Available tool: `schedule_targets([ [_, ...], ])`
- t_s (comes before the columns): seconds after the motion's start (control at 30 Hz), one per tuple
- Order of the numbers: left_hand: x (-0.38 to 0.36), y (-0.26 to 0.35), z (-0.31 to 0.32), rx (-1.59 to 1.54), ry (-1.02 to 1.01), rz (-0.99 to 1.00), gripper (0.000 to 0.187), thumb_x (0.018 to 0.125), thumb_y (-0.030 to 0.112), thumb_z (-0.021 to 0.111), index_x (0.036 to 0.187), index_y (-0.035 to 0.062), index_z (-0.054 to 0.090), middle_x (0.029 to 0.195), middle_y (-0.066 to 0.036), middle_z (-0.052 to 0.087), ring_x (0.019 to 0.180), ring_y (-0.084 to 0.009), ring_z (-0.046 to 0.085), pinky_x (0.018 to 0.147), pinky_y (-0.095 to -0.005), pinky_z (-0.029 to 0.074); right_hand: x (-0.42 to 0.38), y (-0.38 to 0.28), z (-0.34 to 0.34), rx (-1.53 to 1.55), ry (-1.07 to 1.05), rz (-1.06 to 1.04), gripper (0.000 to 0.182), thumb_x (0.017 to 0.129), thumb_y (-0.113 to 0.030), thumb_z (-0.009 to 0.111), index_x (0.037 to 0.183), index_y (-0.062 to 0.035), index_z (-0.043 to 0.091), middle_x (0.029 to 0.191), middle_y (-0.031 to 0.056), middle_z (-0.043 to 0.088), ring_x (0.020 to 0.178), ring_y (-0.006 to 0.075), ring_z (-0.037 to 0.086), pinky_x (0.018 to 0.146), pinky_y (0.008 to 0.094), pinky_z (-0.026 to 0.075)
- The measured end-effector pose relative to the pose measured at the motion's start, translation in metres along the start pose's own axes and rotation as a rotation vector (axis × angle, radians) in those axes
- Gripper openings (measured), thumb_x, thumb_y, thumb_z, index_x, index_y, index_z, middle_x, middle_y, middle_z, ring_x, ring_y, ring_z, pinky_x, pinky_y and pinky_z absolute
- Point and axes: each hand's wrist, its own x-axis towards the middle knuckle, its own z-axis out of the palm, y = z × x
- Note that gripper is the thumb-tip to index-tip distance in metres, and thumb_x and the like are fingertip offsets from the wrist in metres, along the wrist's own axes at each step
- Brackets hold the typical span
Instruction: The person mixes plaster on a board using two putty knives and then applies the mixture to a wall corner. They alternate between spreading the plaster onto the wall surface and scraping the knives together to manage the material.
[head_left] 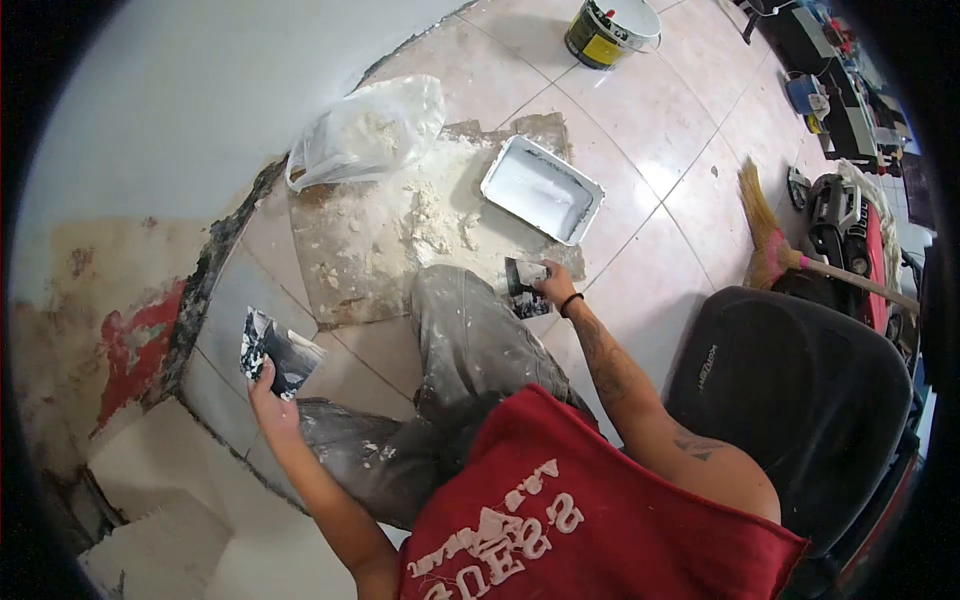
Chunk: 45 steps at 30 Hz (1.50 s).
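My left hand (266, 394) grips a dark flat putty spreader (284, 352) smeared with white, held up near the wall's base on the left. In my right hand (557, 286) is a second dark spreader (520, 274), also streaked with white, close to my raised knee. Just beyond that hand stands a white rectangular tray (555, 190) with whitish material coating its inside. A worn brown sheet (352, 290) lies on the floor under it, strewn with cream-coloured powder and lumps (430, 220). At the sheet's far left corner rests a clear plastic bag (370, 130) holding similar powder.
A bucket (605, 40) stands on the tiles at the top. On the right are a black chair (790, 410), a broom (765, 225) and a red and black machine (850, 225). The left wall (140, 350) has peeling paint and a rough, broken bottom edge.
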Motion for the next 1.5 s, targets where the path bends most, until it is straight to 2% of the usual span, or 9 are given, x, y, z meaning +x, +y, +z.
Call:
schedule_targets([
  [0.13,-0.001,0.0,0.004,0.023,0.095,0.018,0.03,0.083,-0.002,0.05,0.113,-0.0017,0.052,0.107,-0.009,0.058,0.096,-0.02,0.057,0.087,-0.0328,0.046,0.012,0.018,-0.021,0.157,0.165,0.304,0.036,0.059,-0.013,0.073,0.09,-0.0012,0.061,0.085,0.0113,0.064,0.078,0.0185,0.061,0.065,0.0319,0.05],
  [0.2,0.0,0.0,0.004,0.004,0.082,0.026,0.031,0.083,-0.003,0.05,0.114,-0.0018,0.051,0.107,-0.009,0.058,0.097,-0.0202,0.057,0.087,-0.0333,0.046,0.017,0.015,-0.048,0.29,0.316,0.367,0.04,0.071,-0.011,0.064,0.107,-0.0036,0.048,0.08,0.0066,0.061,0.072,0.017,0.059,0.061,0.0305,0.05],
  [0.27,0.001,-0.002,0.001,-0.005,0.079,0.016,0.033,0.082,-0.003,0.05,0.116,-0.0022,0.05,0.108,-0.01,0.057,0.098,-0.0206,0.057,0.087,-0.0336,0.047,0.025,0.008,-0.077,0.962,0.256,0.454,0.053,0.078,-0.029,0.059,0.121,-0.0088,0.037,0.107,0.0126,0.052,0.075,0.0242,0.056,0.065,0.0422,0.052],
  [0.3,-0.001,-0.001,0.005,0.004,0.088,0.014,0.033,0.082,-0.003,0.05,0.116,-0.0022,0.05,0.108,-0.01,0.057,0.098,-0.0207,0.057,0.087,-0.0337,0.047,0.028,-0.006,-0.087,1.029,0.222,0.452,0.061,0.076,-0.033,0.061,0.125,-0.0095,0.033,0.112,0.0138,0.047,0.077,0.0249,0.055,0.065,0.0439,0.052],
  [0.47,-0.005,0.002,0.014,0.024,0.048,0.038,0.031,0.083,-0.002,0.051,0.114,-0.0018,0.052,0.107,-0.01,0.058,0.096,-0.0216,0.058,0.087,-0.0347,0.047,0.096,0.014,-0.077,-0.014,0.308,0.2,0.048,0.078,-0.029,0.06,0.116,-0.0032,0.046,0.103,0.0149,0.059,0.088,0.0283,0.061,0.069,0.044,0.052],
  [0.77,-0.002,-0.002,0.008,0.034,0.103,0.059,0.03,0.082,-0.003,0.051,0.112,-0.0023,0.051,0.104,-0.01,0.059,0.094,-0.0209,0.059,0.083,-0.0338,0.049,0.06,-0.076,-0.101,0.09,0.363,0.175,0.043,0.073,-0.016,0.058,0.112,0.0003,0.051,0.102,0.0213,0.061,0.095,0.0351,0.059,0.081,0.0394,0.046],
  [0.9,-0.008,0.003,0.019,0.058,0.115,0.065,0.03,0.082,-0.003,0.052,0.111,-0.0026,0.052,0.104,-0.01,0.059,0.093,-0.0211,0.059,0.083,-0.0343,0.049,0.077,-0.054,-0.102,-0.049,0.403,0.015,0.044,0.074,-0.01,0.054,0.116,-0.0001,0.048,0.102,0.022,0.061,0.095,0.0353,0.06,0.08,0.0391,0.048],
  [1.17,-0.001,0.0,0.01,0.042,0.072,0.048,0.031,0.082,-0.002,0.053,0.113,-0.0001,0.052,0.104,-0.007,0.059,0.096,-0.0187,0.058,0.085,-0.0334,0.047,0.059,-0.118,-0.115,0.018,0.315,0.109,0.045,0.078,-0.007,0.053,0.121,0.001,0.041,0.094,0.0259,0.062,0.084,0.038,0.062,0.07,0.0427,0.052],
  [1.5,-0.007,0.004,0.017,0.023,0.061,0.045,0.031,0.082,-0.002,0.053,0.112,-0.0001,0.052,0.105,-0.008,0.059,0.097,-0.0185,0.057,0.086,-0.0337,0.047,0.085,-0.114,-0.108,-0.147,0.312,-0.129,0.043,0.08,-0.008,0.052,0.12,-0.0004,0.039,0.085,0.0268,0.062,0.065,0.0375,0.063,0.05,0.0418,0.054],
])
